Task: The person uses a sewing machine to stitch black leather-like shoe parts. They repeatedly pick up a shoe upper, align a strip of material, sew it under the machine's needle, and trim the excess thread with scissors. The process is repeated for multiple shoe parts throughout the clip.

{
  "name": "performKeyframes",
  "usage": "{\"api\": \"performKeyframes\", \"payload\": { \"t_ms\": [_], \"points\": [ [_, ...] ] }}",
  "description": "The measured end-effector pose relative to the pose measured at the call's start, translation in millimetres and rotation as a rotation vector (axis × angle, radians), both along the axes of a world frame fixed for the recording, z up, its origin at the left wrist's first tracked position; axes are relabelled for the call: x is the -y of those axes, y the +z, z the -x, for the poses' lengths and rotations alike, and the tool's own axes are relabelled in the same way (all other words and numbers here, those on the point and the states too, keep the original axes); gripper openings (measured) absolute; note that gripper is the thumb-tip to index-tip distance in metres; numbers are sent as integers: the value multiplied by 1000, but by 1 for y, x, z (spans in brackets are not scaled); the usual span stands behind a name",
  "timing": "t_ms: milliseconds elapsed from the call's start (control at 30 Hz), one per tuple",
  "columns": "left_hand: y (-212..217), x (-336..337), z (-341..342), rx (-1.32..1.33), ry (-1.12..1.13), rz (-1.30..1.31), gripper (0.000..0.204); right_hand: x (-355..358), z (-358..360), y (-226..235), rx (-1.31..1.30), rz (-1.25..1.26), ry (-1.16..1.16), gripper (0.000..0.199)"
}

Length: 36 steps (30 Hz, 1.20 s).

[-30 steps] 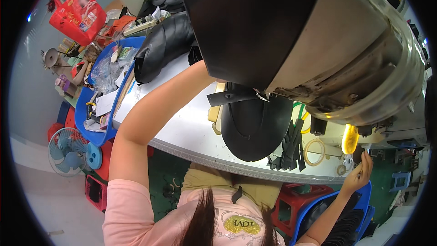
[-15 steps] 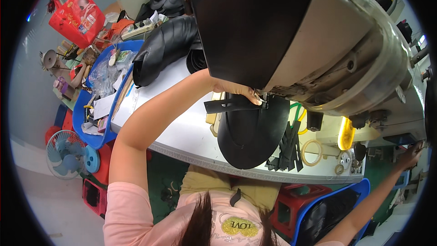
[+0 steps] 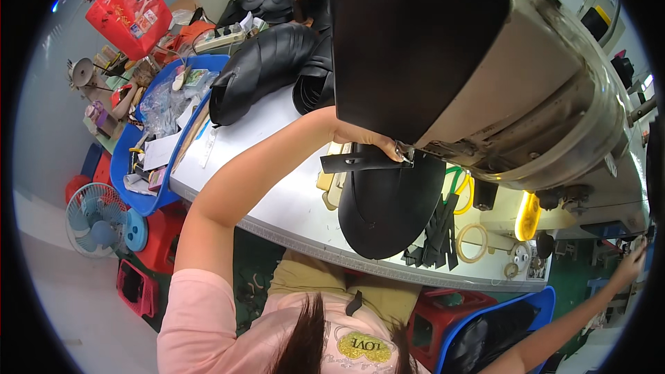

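Observation:
My left hand (image 3: 377, 142) reaches under the sewing machine (image 3: 478, 76) head, its thumb tip at the metal presser foot (image 3: 406, 152). The fingers look pinched together there, partly hidden behind the machine, so what they hold is unclear. Just below the thumb lies a black strip (image 3: 346, 161) with a slot, its right end at the presser foot. Under the strip is a black rounded leather-like panel (image 3: 388, 218), reaching towards the table's front edge. Far off to the right, my right hand (image 3: 629, 266) is raised near the machine's right end; its fingers are blurred at the dark rim.
Several black strips (image 3: 438, 235) and a pale tape ring (image 3: 472, 243) lie right of the panel on the white table (image 3: 277, 190). Rolled black pieces (image 3: 263, 69) rest behind my left arm. A blue tray (image 3: 156, 202) holds clutter; a blue bin (image 3: 547, 298) stands lower right.
The whole view has shifted slightly, so the machine and table sit farther right. My left hand stays at the presser foot; my right hand sits a little lower.

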State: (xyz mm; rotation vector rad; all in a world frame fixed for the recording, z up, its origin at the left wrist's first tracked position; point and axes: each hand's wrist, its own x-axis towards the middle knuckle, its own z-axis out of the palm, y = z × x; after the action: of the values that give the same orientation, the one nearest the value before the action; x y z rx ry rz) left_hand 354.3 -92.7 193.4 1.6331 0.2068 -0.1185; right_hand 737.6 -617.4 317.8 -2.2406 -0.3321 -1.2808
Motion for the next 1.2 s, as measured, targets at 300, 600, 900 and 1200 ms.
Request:
{"api": "performKeyframes", "payload": {
  "t_ms": [300,600,900,1200],
  "points": [
    [23,26,13,102,387,75,33,-155,216,-139,-61,-145,919,26],
    [-48,71,91,106,227,12,35,-263,318,-233,-1383,-342,1678,10],
    [-58,104,127,646,193,-218,13,-266,332,-186,-1489,76,1944,12],
    [-42,107,129,652,116,-156,5,-258,326,-183,-1192,-84,1854,14]
  ]
}}
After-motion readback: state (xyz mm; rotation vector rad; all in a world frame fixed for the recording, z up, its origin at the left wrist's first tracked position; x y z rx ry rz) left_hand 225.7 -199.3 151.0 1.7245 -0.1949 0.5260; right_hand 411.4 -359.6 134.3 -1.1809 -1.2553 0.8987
